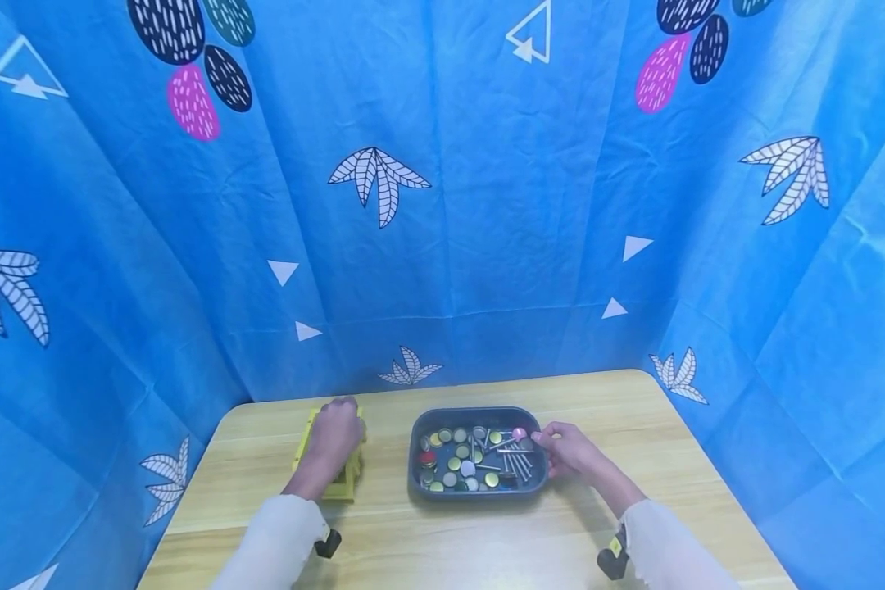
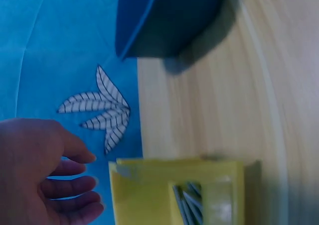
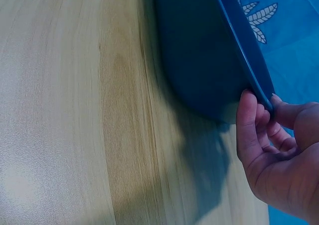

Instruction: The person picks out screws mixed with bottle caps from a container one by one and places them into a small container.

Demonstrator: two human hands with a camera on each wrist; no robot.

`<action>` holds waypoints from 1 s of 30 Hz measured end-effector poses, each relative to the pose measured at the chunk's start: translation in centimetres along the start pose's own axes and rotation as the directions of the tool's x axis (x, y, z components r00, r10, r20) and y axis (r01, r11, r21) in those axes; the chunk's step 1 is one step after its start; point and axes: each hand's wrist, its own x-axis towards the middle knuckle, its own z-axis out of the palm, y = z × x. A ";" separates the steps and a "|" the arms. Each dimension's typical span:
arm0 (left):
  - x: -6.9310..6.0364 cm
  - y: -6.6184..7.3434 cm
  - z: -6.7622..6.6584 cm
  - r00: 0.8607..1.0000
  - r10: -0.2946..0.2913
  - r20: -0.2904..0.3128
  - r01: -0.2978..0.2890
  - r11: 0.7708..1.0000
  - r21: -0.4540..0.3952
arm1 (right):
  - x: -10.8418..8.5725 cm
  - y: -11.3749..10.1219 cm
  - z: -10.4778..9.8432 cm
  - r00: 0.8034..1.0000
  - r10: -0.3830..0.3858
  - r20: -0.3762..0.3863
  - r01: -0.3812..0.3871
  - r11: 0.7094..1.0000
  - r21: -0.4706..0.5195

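Note:
My right hand [image 1: 571,449] pinches the right end of a dark tray [image 1: 479,496], thumb over the rim and fingers outside, as the right wrist view shows. Inside the tray lie several bottle caps [image 1: 468,468], mostly gold and silver, one red [image 1: 428,459] and one pink [image 1: 519,433]. Several nails [image 1: 516,463] are heaped at its right side. My left hand [image 1: 337,434] is above a yellow box [image 1: 342,492], its fingers loosely bent with nothing seen in them. In the left wrist view, several nails [image 2: 189,205] stand in a compartment of that box.
The tray and the box stand on a light wooden table [image 1: 450,545], with a gap between them. A blue patterned curtain [image 1: 479,246] surrounds the back and both sides of the table.

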 end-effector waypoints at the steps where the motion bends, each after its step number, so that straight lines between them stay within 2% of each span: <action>1: 0.2 0.4 -0.1 1.000 0.000 0.002 0.000 1.000 -0.008 | 0.0 0.0 0.0 1.000 0.002 -0.001 -0.002 1.000 -0.004; 5: 1.1 2.2 -0.2 1.000 -0.010 0.015 0.011 0.998 -0.054 | -0.1 0.0 0.0 1.000 0.004 0.001 -0.004 1.000 -0.010; 10: 2.2 4.6 -0.2 1.000 0.016 0.015 -0.014 0.993 -0.118 | -0.1 0.1 -0.1 1.000 0.002 0.001 -0.002 1.000 -0.005; 14: 2.8 6.5 0.0 0.999 0.033 0.029 -0.028 0.985 -0.169 | -0.1 0.1 -0.1 1.000 -0.001 0.004 0.001 1.000 -0.006; 18: 3.2 8.4 0.5 0.998 0.028 0.056 -0.015 0.976 -0.215 | -0.2 0.0 -0.1 1.000 -0.004 0.007 0.003 1.000 0.006; 25: 3.4 11.6 1.6 0.988 -0.028 0.154 0.073 0.952 -0.296 | -0.4 -0.3 0.1 1.000 0.001 0.013 -0.001 1.000 0.015; 30: 3.5 13.1 3.1 0.969 -0.045 0.243 0.133 0.924 -0.357 | -0.4 -0.4 0.1 1.000 -0.008 0.013 0.008 1.000 -0.013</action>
